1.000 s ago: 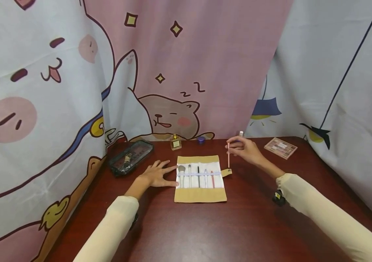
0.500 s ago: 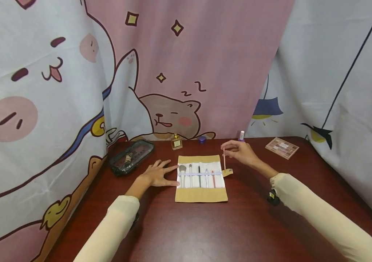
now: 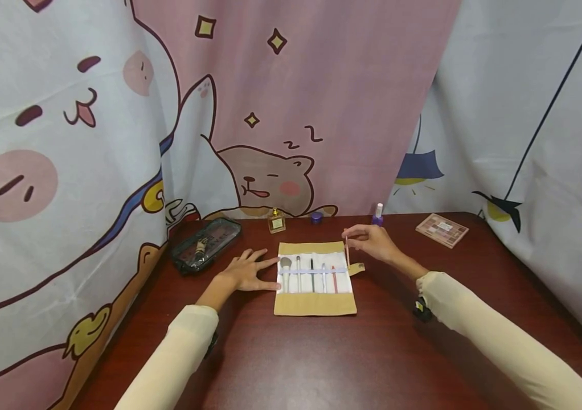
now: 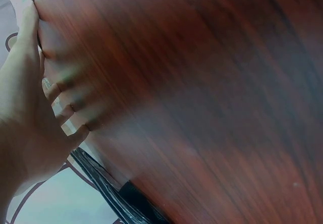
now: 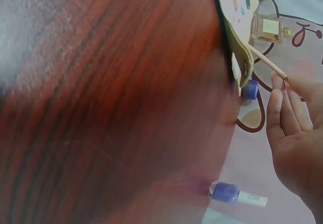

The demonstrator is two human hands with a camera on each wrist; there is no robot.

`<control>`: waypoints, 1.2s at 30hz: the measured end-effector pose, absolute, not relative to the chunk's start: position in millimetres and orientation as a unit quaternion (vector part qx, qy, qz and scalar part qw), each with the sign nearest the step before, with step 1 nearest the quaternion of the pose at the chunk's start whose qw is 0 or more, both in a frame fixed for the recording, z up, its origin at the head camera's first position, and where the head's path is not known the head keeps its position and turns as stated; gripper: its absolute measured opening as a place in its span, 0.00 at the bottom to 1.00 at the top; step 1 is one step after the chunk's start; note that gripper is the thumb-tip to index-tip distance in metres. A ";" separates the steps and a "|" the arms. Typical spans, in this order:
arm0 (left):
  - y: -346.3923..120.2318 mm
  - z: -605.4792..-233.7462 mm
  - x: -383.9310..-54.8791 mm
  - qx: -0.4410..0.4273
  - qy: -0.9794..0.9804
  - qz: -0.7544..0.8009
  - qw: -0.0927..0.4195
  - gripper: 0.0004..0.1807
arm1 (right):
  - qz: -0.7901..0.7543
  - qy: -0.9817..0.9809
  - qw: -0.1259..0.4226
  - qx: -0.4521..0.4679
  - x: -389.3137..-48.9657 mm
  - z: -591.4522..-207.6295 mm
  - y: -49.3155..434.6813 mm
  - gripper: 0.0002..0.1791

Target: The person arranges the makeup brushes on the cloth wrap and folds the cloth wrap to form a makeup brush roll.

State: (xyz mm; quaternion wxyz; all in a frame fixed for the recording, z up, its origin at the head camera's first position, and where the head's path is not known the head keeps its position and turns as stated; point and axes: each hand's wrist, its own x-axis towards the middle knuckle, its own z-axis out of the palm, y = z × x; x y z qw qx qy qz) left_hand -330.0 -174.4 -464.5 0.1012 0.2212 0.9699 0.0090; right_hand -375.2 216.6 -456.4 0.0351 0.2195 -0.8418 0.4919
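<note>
A tan brush roll (image 3: 314, 304) lies unfolded on the table, several makeup brushes tucked under its pale elastic band (image 3: 303, 271). At its left edge rests my left hand (image 3: 244, 273), fingers spread, thumb and a fingertip touching the white lining. The left wrist view shows that hand (image 4: 30, 113) flat against the tabletop. My right hand (image 3: 373, 244) pinches a thin pink makeup brush (image 3: 348, 254) by its top, held nearly upright. The brush's lower end is at the roll's right edge, by the tan strap (image 3: 356, 269). In the right wrist view, thumb and fingertips grip the brush (image 5: 267, 61).
At the back stand a perfume bottle (image 3: 276, 221), a small purple jar (image 3: 316, 217) and a purple nail polish bottle (image 3: 377, 216). A clear black-edged pouch (image 3: 214, 239) lies at left, an eyeshadow palette (image 3: 442, 230) at right. Printed curtains surround the table.
My right hand has moved left and slightly nearer, carrying the pink makeup brush from beside the strap to the roll's right edge. My left hand has stayed in place.
</note>
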 end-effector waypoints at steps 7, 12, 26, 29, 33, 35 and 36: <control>-173.3 -463.0 -328.6 0.222 0.970 0.012 0.102 0.49 | 0.504 -0.833 0.040 0.226 -378.1 -462.5 212.1 0.14; -173.7 -464.3 -328.8 0.220 0.970 0.014 0.102 0.49 | 0.514 -0.826 0.036 0.228 -381.1 -465.5 205.8 0.16; -172.8 -466.4 -330.6 0.211 0.972 0.006 0.106 0.50 | 0.497 -0.839 0.025 0.220 -386.6 -473.8 202.8 0.16; -172.7 -466.8 -331.0 0.211 0.972 0.006 0.107 0.50 | 0.475 -0.848 0.029 0.234 -386.9 -477.1 204.0 0.16; -172.8 -467.4 -331.3 0.213 0.971 0.008 0.108 0.50 | 0.441 -0.864 0.028 0.243 -384.2 -478.7 204.9 0.16; -172.8 -466.9 -330.8 0.214 0.971 0.009 0.107 0.50 | 0.427 -0.871 0.024 0.242 -382.1 -478.8 205.0 0.15; -173.0 -466.6 -330.6 0.214 0.971 0.010 0.107 0.50 | 0.419 -0.875 0.023 0.242 -380.8 -479.0 205.1 0.15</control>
